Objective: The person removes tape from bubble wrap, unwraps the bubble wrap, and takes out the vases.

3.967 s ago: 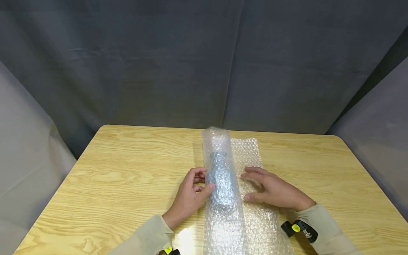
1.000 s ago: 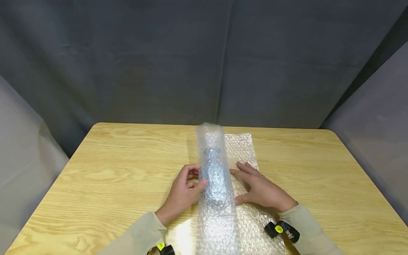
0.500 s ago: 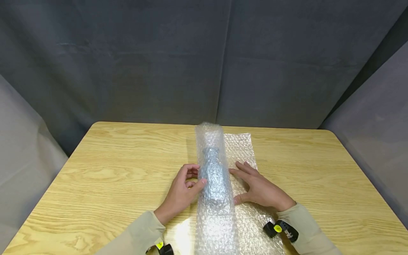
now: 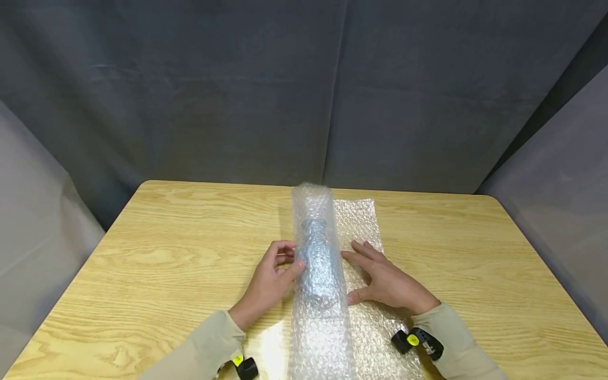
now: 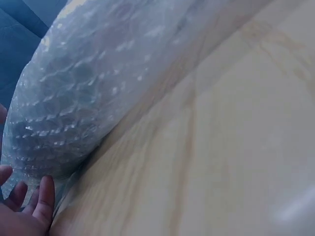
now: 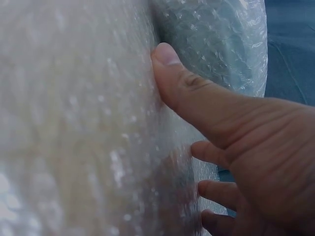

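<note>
A long, clear bubble wrap roll (image 4: 315, 264) lies lengthwise on the table. Through its layers a bluish, bottle-shaped object (image 4: 315, 248) shows, narrower at the far end; its exact kind is blurred by the wrap. To the right, a flat sheet of bubble wrap (image 4: 356, 221) extends from under the roll. My left hand (image 4: 268, 279) rests against the roll's left side, thumb on the edge and fingers loosely bent. In the left wrist view, those fingers (image 5: 45, 199) touch the wrap low down. My right hand (image 4: 389, 279) rests on the flat sheet with spread fingers, tips beside the roll.
The wooden table (image 4: 166, 264) has rounded far corners. Behind it hangs a dark grey curtain (image 4: 237, 95), with lighter cloth panels (image 4: 38, 227) on both sides. Each wrist carries a black strap with a small camera (image 4: 406, 340).
Over the earlier seconds my right hand came in leftward against the roll's right side. In the last half second, the left hand shifted very slightly; the roll looks still.
</note>
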Motion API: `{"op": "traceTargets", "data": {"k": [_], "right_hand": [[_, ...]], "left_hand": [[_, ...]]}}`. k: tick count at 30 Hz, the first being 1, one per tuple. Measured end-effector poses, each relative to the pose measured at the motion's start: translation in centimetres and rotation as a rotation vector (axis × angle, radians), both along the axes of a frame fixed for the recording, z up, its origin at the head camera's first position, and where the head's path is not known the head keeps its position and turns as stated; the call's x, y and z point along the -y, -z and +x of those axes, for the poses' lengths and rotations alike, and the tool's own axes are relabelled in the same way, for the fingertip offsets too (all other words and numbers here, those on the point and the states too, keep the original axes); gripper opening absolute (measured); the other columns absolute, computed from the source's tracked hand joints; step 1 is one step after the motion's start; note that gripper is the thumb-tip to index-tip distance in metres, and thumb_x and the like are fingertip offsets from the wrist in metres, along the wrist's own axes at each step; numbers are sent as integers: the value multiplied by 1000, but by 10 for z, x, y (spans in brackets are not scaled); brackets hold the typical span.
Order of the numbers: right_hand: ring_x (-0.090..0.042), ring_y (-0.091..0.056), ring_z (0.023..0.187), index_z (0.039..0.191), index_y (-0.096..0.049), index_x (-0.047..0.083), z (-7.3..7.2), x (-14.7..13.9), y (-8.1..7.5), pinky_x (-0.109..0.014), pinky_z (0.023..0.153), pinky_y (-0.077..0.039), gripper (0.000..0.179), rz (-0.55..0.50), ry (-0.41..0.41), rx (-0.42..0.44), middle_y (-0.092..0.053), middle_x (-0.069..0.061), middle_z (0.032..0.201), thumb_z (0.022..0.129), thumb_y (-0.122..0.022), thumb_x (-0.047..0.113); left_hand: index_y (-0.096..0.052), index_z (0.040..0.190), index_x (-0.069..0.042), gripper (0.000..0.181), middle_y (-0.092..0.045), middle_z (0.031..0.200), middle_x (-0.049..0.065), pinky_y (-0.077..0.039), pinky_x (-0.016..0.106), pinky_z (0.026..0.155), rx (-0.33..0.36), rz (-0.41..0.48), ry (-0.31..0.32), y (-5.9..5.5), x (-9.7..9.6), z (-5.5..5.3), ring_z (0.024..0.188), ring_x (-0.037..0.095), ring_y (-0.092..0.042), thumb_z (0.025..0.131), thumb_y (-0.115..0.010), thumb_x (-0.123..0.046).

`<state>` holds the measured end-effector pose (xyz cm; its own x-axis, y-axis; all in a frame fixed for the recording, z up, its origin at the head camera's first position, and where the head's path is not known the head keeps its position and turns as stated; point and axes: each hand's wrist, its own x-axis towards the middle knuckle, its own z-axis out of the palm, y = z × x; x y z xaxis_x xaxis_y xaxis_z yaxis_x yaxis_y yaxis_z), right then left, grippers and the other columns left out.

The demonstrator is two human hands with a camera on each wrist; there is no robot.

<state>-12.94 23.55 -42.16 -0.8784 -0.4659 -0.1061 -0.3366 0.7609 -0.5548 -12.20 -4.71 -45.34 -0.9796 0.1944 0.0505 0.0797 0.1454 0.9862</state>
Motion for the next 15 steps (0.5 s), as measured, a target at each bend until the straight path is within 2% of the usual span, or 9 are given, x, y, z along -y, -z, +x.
{"op": "traceTargets", "data": {"k": [5, 9, 15], "right_hand": [[-49, -9, 160, 158, -43, 17, 0, -1, 1, -74, 122, -22, 101, -1, 3, 14, -19, -17, 173, 74, -84, 56], [-48, -9, 160, 158, -42, 15, 1, -2, 2, -73, 123, -20, 102, -2, 11, 11, -18, -18, 173, 75, -86, 53], [-49, -10, 160, 158, -43, 14, 2, 1, 4, -73, 123, -20, 101, -12, 8, -9, -19, -20, 173, 75, -86, 53]], "left_hand": [[-47, 143, -13, 49, -48, 146, 11, -52, 44, 106, -37, -19, -36, -6, 5, -7, 133, 28, -53, 101, -66, -31], [-46, 144, -11, 51, -47, 147, 15, -52, 47, 107, -76, -29, -51, -15, 9, -12, 135, 30, -52, 101, -67, -30], [-46, 144, -9, 53, -46, 147, 15, -53, 44, 104, -101, -90, -41, -25, 14, -11, 135, 29, -52, 100, -68, -30]]}}
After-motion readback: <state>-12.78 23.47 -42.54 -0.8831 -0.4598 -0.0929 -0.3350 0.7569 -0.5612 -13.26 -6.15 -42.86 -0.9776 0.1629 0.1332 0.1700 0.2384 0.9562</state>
